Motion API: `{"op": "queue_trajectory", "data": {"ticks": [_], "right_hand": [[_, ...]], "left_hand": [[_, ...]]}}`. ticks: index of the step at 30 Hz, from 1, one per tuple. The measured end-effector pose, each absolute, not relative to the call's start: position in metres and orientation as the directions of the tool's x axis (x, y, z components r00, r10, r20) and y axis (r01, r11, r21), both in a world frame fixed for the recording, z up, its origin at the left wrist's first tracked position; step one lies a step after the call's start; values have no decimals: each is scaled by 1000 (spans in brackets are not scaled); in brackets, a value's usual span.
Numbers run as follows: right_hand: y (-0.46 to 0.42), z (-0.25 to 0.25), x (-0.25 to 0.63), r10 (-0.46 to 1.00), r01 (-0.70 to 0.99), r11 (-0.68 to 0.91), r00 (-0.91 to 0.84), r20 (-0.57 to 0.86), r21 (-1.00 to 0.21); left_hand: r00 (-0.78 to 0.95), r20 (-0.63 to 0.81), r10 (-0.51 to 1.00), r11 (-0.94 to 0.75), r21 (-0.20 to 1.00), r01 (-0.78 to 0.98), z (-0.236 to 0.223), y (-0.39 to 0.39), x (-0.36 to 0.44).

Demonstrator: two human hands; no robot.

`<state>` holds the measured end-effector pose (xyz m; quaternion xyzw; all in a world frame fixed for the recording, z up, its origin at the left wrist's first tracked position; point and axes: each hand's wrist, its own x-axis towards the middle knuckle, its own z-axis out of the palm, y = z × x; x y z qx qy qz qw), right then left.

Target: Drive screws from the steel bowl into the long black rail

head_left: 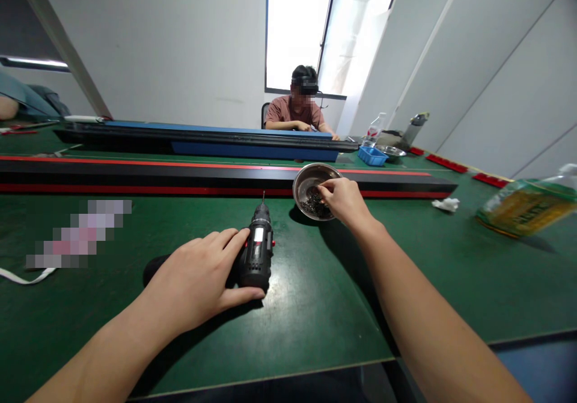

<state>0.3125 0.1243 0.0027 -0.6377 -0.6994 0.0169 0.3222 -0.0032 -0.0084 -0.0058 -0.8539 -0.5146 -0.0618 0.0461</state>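
My left hand (198, 274) is wrapped round a black cordless drill (256, 256) lying on its side on the green table. A thin bit points away from me toward a long black bar with red stripes (216, 178). My right hand (343, 202) reaches into a steel bowl (303, 178), which is tilted. Small dark pieces, which look like screws (314, 206), lie at the bottom of the bowl. The fingertips of that hand are pinched together over them; whatever is between them is too small to make out.
Behind the bar lies a stack of long black and blue profiles (252, 148). A blue basket (372, 155), a water bottle (374, 130) and a co-worker (293, 112) are farther back. To the right are a crumpled white tissue (446, 205) and a large bottle of yellow liquid (523, 208).
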Motion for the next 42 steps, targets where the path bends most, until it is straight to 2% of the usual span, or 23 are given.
{"op": "queue_trajectory", "data": {"ticks": [5, 11, 15, 20, 25, 29, 33, 38, 42], "right_hand": [[125, 2, 313, 896, 880, 179, 39, 442, -440], [123, 3, 308, 880, 928, 120, 64, 470, -353], [124, 0, 303, 874, 916, 125, 81, 480, -382], [122, -2, 290, 854, 841, 258, 32, 519, -476], [110, 0, 260, 826, 672, 459, -83, 557, -581], [103, -2, 224, 828, 563, 523, -157, 539, -640], [113, -12, 195, 863, 562, 480, -165, 478, -674], [145, -35, 178, 912, 578, 354, -40, 408, -735], [163, -51, 177, 937, 525, 265, 57, 344, -809]], "left_hand": [[458, 155, 875, -463, -4, 886, -7, -8, -4], [454, 157, 877, -460, -1, 888, -7, -8, -3], [448, 138, 883, -453, 10, 891, -6, -10, -3], [429, 126, 895, -438, 63, 897, -6, -16, -7], [440, 135, 888, -452, 80, 888, -7, -24, -10], [445, 142, 884, -458, 69, 886, -8, -33, -13], [430, 159, 889, -442, 50, 895, -13, -39, -15], [438, 240, 866, -448, -16, 894, -20, -44, -15], [444, 278, 852, -453, -35, 891, -22, -46, -14]]}}
